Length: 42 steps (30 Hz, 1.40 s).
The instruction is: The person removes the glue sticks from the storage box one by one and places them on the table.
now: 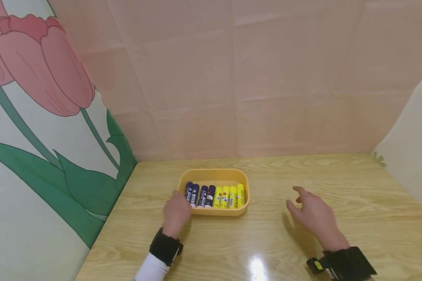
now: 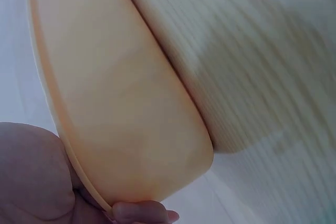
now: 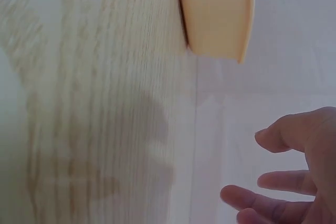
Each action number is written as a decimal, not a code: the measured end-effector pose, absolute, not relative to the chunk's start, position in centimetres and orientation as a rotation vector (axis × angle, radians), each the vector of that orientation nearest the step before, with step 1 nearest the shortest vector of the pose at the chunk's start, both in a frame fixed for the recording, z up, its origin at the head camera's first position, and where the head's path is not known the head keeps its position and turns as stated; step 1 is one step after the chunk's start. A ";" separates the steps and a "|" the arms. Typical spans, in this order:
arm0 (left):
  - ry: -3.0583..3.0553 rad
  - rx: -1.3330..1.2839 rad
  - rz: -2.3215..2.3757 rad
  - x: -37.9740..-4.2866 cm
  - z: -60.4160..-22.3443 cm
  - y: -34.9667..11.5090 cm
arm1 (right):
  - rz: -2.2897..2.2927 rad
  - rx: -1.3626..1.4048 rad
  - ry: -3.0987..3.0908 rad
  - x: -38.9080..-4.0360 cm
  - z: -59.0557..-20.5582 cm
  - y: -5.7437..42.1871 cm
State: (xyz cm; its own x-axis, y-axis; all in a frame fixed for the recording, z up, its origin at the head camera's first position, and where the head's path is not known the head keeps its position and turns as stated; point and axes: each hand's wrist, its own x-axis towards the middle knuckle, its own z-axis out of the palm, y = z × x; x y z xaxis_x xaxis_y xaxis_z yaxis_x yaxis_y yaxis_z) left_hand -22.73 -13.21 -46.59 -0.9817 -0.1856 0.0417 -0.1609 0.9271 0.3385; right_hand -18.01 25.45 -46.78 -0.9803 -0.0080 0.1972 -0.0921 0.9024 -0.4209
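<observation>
A yellow plastic tray stands on the wooden table, holding a row of glue sticks. Several dark blue glue sticks lie on its left side and several yellow glue sticks on its right. My left hand grips the tray at its left front corner; in the left wrist view, the fingers of that hand curl round the rim. Well to the right of the tray, my right hand hovers over the table with fingers spread and nothing in it. The right wrist view has the tray's end beyond that hand.
Behind the wood-grain table rises a pinkish, creased backdrop. A panel with painted tulips borders the left side, and a pale panel with flower shapes the right. Both wrists wear black bands.
</observation>
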 end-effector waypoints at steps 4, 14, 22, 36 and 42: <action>-2.997 0.283 -0.528 -22.4 -46.7 -12.1 | 0.646 0.081 -2.841 -18.1 -46.9 25.2; -2.979 0.230 -0.534 -21.3 -46.8 -9.7 | 0.612 0.053 -2.776 -18.0 -46.3 24.6; -2.967 0.183 -0.489 -20.7 -46.7 -8.3 | 0.601 0.040 -2.797 -18.3 -46.1 23.8; -2.977 0.230 -0.520 -19.5 -46.8 -6.8 | 0.651 0.054 -2.878 -18.2 -46.5 22.7; -2.988 0.201 -0.482 -19.5 -46.8 -6.2 | 0.656 0.084 -2.910 -18.0 -46.4 22.7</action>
